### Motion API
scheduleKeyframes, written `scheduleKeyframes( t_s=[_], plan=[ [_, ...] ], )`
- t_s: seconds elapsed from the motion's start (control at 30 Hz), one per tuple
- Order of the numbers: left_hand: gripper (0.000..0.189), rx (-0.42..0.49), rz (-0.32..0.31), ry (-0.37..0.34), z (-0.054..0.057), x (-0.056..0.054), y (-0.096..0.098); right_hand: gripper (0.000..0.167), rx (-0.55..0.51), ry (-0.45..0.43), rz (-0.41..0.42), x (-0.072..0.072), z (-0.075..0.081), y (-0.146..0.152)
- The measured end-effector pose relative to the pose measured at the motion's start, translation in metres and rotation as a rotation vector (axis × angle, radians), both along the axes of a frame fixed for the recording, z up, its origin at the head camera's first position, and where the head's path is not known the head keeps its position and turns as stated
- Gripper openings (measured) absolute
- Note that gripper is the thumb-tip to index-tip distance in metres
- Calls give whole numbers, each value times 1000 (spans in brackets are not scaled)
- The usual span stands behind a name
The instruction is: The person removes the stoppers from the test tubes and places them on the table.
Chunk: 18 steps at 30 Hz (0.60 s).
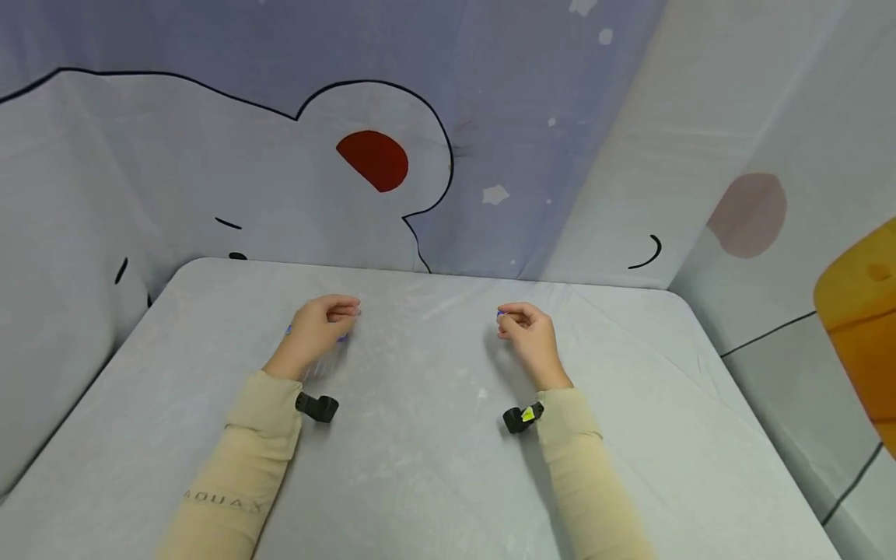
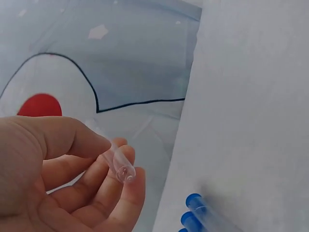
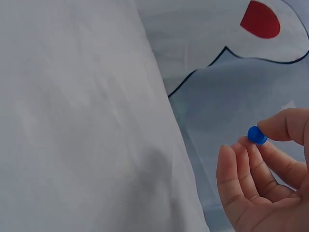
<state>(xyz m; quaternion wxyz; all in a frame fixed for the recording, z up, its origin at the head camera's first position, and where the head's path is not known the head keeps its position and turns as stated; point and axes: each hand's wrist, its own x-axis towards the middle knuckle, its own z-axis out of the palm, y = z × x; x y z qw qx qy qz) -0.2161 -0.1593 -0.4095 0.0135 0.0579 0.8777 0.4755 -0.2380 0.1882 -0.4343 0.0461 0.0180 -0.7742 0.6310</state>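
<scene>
"Clear tube (image 2: 126,169) and blue cap (image 3: 257,135): where are they? Largest items first, please."

"Noted. Backdrop (image 1: 504,155): printed cloth, white and lavender, black outlines, one red patch. It hangs behind the counter (image 1: 420,435), which has a pale grey surface."

"Arms?"

"Two, reaching over the counter. Left sleeve (image 1: 234,459) and right sleeve (image 1: 584,474) both tan, the left one lettered. Left hand (image 1: 316,330) and right hand (image 1: 535,342) well apart, toward the far edge."

"State of the fingers?"

"Left: thumb and fingers pinching the clear tube. Right: thumb and forefinger clamped on the blue cap, remaining fingers bent."

"At the cuffs?"

"One small black device each: left device (image 1: 318,407), right device (image 1: 519,421), the latter with a yellow-green mark."

"Lying down?"

"Capped tubes (image 2: 212,218) on the counter by the left hand. I count at least three blue ends; the view cuts off the rest."

"And the clear tube?"

"Tilted in the left hand, rounded end toward the wrist. Far end too faint to read. Blue cap, smallest: at the right fingertips, well apart from the tube."
</scene>
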Motion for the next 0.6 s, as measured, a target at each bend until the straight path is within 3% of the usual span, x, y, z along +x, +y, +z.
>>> scheduleKeyframes(
  t_s=[0.2,0.37,0.6],
  plan=[
    [41,54,-13,-99,2,-21,-10,29,71,-74,-60,-19,3,18],
    [41,119,38,-196,-1,-39,-15,25,193,-95,-97,-35,1,33],
    [39,136,113,-215,-14,-55,-15,23,343,-108,-106,-49,-4,44]
  ],
)
